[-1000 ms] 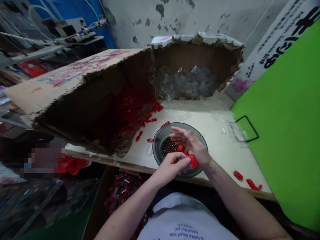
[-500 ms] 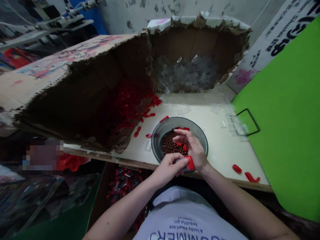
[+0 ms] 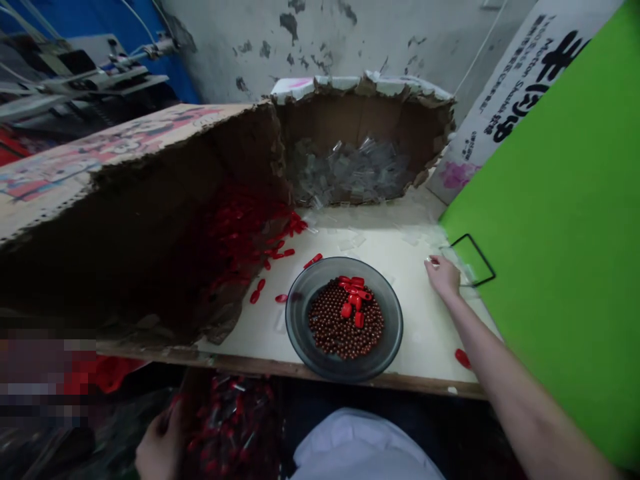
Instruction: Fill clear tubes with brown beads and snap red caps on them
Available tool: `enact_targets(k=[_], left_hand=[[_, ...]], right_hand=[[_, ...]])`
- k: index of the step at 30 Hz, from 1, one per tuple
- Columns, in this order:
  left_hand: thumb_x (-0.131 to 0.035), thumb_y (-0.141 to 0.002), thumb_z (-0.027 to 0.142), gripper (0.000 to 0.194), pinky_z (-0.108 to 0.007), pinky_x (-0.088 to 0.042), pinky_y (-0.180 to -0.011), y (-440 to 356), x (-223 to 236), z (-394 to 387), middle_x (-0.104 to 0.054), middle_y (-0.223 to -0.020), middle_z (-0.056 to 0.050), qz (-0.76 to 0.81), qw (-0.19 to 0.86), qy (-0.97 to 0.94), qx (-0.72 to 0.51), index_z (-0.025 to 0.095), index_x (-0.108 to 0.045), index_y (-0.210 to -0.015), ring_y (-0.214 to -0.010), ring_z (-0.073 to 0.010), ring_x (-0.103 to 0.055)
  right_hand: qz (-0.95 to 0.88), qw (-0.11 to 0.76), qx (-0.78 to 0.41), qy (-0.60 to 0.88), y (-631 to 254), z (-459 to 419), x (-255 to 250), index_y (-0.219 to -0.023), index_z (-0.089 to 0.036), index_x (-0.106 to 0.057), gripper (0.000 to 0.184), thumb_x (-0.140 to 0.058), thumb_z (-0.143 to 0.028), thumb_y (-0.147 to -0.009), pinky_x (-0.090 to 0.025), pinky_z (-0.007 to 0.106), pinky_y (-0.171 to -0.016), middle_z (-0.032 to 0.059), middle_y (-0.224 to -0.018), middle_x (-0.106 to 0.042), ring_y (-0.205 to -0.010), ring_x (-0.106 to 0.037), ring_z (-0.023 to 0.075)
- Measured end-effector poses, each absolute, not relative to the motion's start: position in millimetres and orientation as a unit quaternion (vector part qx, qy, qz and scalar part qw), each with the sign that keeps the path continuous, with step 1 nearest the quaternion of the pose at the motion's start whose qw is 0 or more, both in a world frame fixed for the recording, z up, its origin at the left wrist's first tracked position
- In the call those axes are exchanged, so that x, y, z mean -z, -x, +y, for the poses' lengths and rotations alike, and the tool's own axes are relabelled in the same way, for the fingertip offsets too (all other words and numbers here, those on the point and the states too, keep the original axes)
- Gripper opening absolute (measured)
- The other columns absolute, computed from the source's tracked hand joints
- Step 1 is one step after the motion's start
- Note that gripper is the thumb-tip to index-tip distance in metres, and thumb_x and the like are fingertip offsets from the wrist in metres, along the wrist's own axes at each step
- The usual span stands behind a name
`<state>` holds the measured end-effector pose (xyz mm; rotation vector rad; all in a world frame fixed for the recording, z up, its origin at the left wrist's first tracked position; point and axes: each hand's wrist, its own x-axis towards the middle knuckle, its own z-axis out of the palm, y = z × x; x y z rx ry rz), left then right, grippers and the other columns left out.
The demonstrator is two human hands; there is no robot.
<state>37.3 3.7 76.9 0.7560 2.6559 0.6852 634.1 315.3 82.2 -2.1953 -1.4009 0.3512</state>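
Red plastic clips (image 3: 353,293) atop brown beads (image 3: 345,330) (probably)

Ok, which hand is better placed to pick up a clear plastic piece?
Right, probably: the right hand reaches the clear plastic pieces on the tabletop; the left hand sits low, by the box of red parts.

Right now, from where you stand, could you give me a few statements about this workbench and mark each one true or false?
The dark bowl holds small brown beads with red plastic pieces on top: true.
The right hand is inside the bowl: false, it is over the table, to the right of the bowl.
The left hand is below the table's front edge, near a heap of red parts: true.
The torn cardboard box holds only red pieces: false, its far section holds clear plastic pieces.
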Motion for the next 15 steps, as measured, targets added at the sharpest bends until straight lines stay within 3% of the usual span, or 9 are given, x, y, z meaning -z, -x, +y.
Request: enact_targets(k=[2, 5, 7, 9, 12, 15], left_hand=[[-0.059, -0.062, 0.055, 0.039, -0.040, -0.048, -0.053, -27, -61, -7, -0.064, -0.055, -0.007, 0.936, 0.176, -0.221, -0.210, 0.019, -0.066, -0.075, -0.062, -0.0344, -0.064], [-0.058, -0.060, 0.055, 0.043, -0.044, -0.051, -0.069, -43, -60, 0, -0.070, -0.075, -0.011, 0.923, 0.201, -0.236, -0.226, 0.019, -0.066, -0.081, -0.082, -0.0373, -0.066], [-0.056, -0.064, 0.057, 0.047, -0.045, -0.050, -0.080, -71, -73, 15, -0.071, -0.089, -0.012, 0.902, 0.218, -0.271, -0.257, 0.017, -0.065, -0.086, -0.094, -0.0362, -0.064], [-0.054, -0.070, 0.059, 0.047, -0.041, -0.048, -0.085, -109, -91, 37, -0.070, -0.090, -0.010, 0.861, 0.260, -0.304, -0.313, 0.017, -0.065, -0.090, -0.095, -0.0318, -0.064], [-0.058, -0.075, 0.056, 0.041, -0.031, -0.050, -0.069, -176, -113, 72, -0.066, -0.074, -0.004, 0.760, 0.385, -0.335, -0.403, 0.017, -0.061, -0.088, -0.074, -0.0218, -0.062], [-0.061, -0.077, 0.051, 0.034, -0.023, -0.042, -0.053, -226, -121, 101, -0.056, -0.060, 0.002, 0.658, 0.516, -0.327, -0.441, 0.018, -0.055, -0.080, -0.054, -0.0130, -0.053]], right_hand=[[-0.523, 0.196, -0.112, 0.822, -642, 333, -71, -0.117, -0.006, -0.062, 0.042, -0.055, -0.029, -0.082, -0.043, 0.045, -0.093, 0.0222, -0.112, -0.063, -0.105, -0.058, 0.0318], [-0.518, 0.119, -0.096, 0.842, -644, 351, -60, -0.120, -0.004, -0.060, 0.045, -0.057, -0.028, -0.082, -0.044, 0.043, -0.090, 0.0256, -0.115, -0.060, -0.109, -0.056, 0.0333], [-0.511, 0.075, -0.090, 0.851, -643, 358, -56, -0.120, -0.004, -0.060, 0.044, -0.057, -0.027, -0.083, -0.046, 0.041, -0.085, 0.0270, -0.114, -0.059, -0.106, -0.058, 0.0337], [-0.517, 0.037, -0.086, 0.851, -642, 358, -54, -0.117, -0.003, -0.061, 0.040, -0.055, -0.024, -0.083, -0.048, 0.042, -0.081, 0.0286, -0.113, -0.058, -0.103, -0.059, 0.0350], [-0.552, -0.005, -0.078, 0.830, -639, 348, -56, -0.114, -0.002, -0.061, 0.037, -0.050, -0.015, -0.081, -0.047, 0.045, -0.079, 0.0303, -0.114, -0.056, -0.101, -0.060, 0.0377], [-0.596, -0.025, -0.072, 0.800, -637, 332, -64, -0.114, 0.000, -0.062, 0.038, -0.049, -0.009, -0.078, -0.046, 0.048, -0.079, 0.0313, -0.113, -0.057, -0.101, -0.060, 0.0390]])
